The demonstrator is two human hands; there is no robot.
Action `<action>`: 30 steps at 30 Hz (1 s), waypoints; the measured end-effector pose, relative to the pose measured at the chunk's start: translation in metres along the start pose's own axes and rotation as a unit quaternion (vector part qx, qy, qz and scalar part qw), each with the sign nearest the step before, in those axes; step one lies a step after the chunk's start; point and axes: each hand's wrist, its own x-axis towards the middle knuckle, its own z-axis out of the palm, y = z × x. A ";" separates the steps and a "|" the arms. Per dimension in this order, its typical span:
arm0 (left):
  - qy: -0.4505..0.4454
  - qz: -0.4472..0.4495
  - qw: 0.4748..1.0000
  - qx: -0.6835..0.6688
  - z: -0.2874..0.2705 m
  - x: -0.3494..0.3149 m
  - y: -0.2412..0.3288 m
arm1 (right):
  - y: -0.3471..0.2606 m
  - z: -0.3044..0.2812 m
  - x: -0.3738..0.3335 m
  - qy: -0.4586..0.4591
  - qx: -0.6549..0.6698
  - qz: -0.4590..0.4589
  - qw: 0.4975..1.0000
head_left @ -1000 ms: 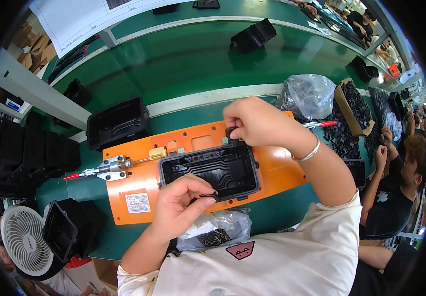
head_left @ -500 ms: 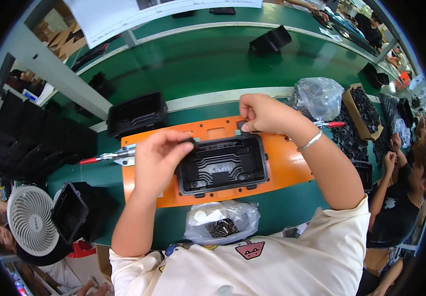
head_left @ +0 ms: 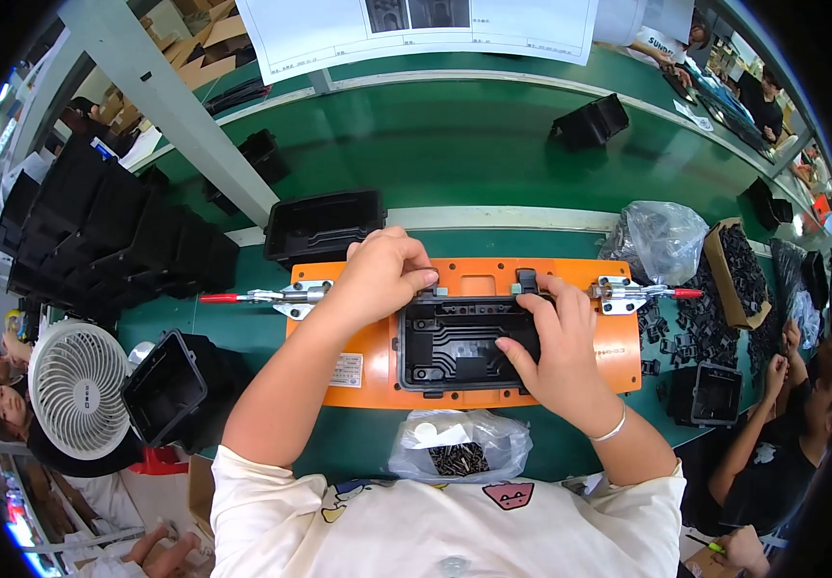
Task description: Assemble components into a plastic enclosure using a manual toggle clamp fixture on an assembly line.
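An open black plastic box [head_left: 464, 387] lies in the orange fixture board [head_left: 377, 383] in front of me. My left hand [head_left: 387, 275] is closed in a pinch at the box's far left corner, on a small black plastic part mostly hidden by its fingers. A pale green block shows beside those fingertips. At the far right corner, a small black plastic clip [head_left: 527, 280] stands in the fixture beside another pale green block. My right hand [head_left: 568, 352] spreads over the box's right side, fingers apart, with fingertips by that clip and the thumb over the box's inside.
Red-handled toggle clamps [head_left: 272, 297] [head_left: 642, 294] flank the board. A plastic bag of screws [head_left: 459, 458] lies nearest me. Black boxes are stacked at left beside a white fan [head_left: 84, 390]. Small black clips fill a carton [head_left: 739, 275] at right, near a co-worker's hands [head_left: 784, 356].
My right hand has let go of the small clip at the far right corner and opened over the box. My left hand has moved to the far left corner. The view has shifted.
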 end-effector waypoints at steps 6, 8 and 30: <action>0.018 0.038 0.994 0.105 0.003 -0.006 0.011 | -0.005 -0.001 0.002 -0.024 -0.023 0.013 0.999; 0.004 0.050 0.987 0.152 0.002 -0.005 0.013 | -0.005 0.000 0.002 -0.029 -0.033 0.014 0.999; -0.083 0.092 0.965 0.232 -0.008 0.007 0.030 | -0.011 0.000 0.002 -0.037 -0.059 0.009 0.998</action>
